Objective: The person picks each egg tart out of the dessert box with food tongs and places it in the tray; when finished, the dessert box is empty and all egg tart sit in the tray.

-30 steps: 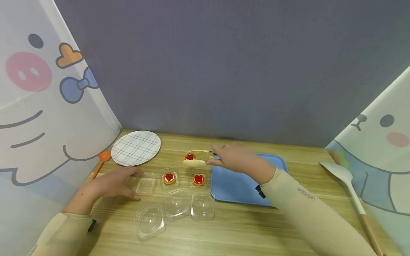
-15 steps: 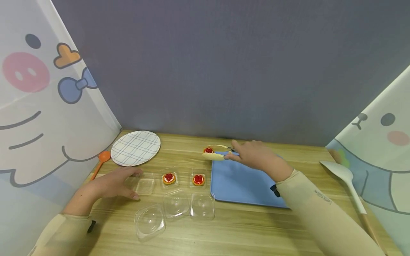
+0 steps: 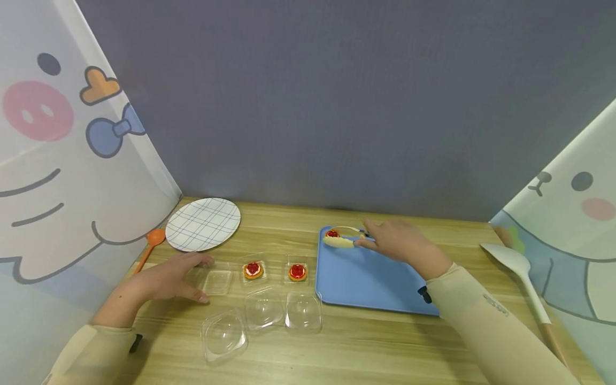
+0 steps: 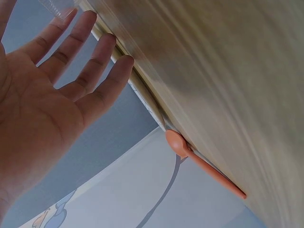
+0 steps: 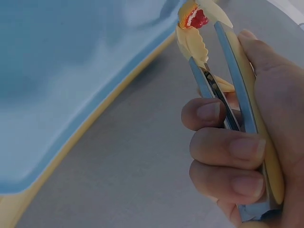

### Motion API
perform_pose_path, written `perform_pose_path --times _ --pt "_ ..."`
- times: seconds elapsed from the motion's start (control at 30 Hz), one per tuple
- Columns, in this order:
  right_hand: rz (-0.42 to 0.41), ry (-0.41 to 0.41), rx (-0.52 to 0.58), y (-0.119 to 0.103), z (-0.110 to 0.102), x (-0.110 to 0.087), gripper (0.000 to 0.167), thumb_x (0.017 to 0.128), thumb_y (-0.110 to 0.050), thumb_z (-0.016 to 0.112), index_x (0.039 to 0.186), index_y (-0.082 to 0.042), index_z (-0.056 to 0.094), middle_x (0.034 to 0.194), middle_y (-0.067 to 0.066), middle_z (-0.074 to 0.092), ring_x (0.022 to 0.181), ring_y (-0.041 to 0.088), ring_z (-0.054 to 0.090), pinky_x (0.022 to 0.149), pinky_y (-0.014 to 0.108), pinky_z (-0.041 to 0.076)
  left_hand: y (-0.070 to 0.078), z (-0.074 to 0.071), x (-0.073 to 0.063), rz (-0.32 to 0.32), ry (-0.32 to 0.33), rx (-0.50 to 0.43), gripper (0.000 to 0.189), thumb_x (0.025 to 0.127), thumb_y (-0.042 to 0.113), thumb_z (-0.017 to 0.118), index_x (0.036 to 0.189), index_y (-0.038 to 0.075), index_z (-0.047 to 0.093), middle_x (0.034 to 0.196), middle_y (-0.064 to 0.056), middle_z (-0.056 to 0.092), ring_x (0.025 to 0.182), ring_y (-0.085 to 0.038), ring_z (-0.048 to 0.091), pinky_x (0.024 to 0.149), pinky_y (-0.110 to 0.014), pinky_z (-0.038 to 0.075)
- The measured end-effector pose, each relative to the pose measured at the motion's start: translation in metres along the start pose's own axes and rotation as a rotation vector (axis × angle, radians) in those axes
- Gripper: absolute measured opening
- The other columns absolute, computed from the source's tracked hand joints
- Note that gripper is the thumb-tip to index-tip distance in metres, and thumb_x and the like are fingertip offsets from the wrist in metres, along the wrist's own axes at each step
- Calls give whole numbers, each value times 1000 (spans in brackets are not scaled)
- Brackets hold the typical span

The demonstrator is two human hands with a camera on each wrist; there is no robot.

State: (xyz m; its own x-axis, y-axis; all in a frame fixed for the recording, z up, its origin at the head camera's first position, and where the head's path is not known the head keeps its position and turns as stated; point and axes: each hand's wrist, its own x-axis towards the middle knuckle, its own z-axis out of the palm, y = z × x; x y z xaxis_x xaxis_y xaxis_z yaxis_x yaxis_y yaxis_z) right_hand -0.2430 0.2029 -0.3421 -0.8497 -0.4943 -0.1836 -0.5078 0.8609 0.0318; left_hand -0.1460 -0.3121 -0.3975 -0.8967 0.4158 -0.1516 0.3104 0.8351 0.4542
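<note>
My right hand grips yellow-tipped metal tongs above the back left corner of the blue tray. In the right wrist view, the tong tips hold a small tart with a red topping; whether it touches the tray I cannot tell. My left hand has its fingers spread beside a transparent plastic box and holds nothing. Two similar tarts, one on the left and one on the right, sit in transparent boxes between that box and the tray.
Transparent domed lids lie in front of the boxes. At the back left are a checked plate and an orange spoon. A long white spatula with a wooden handle lies far right. A grey wall borders the table's back.
My right hand has moved right, carrying the tart in the tongs from left of the tray to over its back left corner. The left hand has stayed in place.
</note>
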Motion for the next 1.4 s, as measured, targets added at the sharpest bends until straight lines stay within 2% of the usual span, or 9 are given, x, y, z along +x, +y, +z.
perform_pose_path --times 0.17,0.53,0.83,1.2,1.4 --pt "21 -4 32 6 6 -3 48 107 -62 52 107 -14 50 66 1 49 55 16 41 54 31 31 0 0 0 -6 -3 -1 91 74 54 93 143 5 60 141 -16 68 135 -45 59 111 -68 48" --pt "47 -51 93 10 11 -3 50 108 -63 49 117 -14 51 69 3 55 58 18 50 58 33 38 -1 0 1 3 -6 -10 92 75 54 92 144 3 58 143 -17 67 135 -46 59 111 -68 48" --pt "46 -24 96 10 17 -5 48 108 -62 50 111 -14 48 67 3 52 56 18 46 55 32 35 -2 0 1 -1 -8 -10 93 75 55 93 144 4 58 143 -17 67 136 -46 58 112 -68 47" --pt "61 -28 63 7 18 -4 52 108 -64 47 115 -13 48 66 3 52 57 19 47 55 34 36 -2 0 0 -29 -19 -23 94 75 52 94 146 3 57 145 -20 65 137 -47 57 112 -68 47" --pt "57 -3 51 7 21 -6 52 108 -65 46 112 -13 47 65 2 51 56 19 46 53 34 36 -1 -1 0 -33 -21 -34 95 75 51 94 146 2 56 144 -21 65 137 -47 58 112 -68 47"
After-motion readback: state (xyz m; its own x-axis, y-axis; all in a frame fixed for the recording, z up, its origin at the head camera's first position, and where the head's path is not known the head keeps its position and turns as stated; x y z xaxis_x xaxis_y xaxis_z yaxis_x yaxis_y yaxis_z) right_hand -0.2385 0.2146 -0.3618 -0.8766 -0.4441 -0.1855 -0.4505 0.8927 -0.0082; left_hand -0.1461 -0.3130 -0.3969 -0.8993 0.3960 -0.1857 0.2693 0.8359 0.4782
